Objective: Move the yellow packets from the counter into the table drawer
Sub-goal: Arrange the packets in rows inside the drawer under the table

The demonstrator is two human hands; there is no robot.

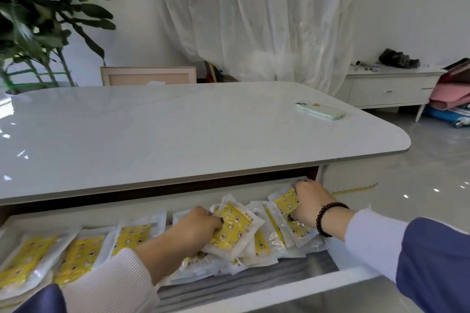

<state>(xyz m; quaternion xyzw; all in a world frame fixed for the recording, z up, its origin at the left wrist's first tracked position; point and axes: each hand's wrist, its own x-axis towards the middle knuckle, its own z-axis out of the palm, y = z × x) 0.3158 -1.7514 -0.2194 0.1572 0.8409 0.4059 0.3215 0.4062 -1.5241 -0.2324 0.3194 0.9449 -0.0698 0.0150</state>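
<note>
Left grip (197, 222) curled round the edge of one tilted yellow packet (232, 226); right grip (311, 202) curled over another packet (286, 202) at the drawer's back right corner. Both inside the open drawer (254, 297), pulled out under the near edge of the white surface (152, 129). More yellow packets (76, 254) lined along the drawer's left side, a loose heap in the middle and right. Phone (320, 110) flat near the surface's far right corner. Dark bead bracelet (326, 218) on the right wrist.
</note>
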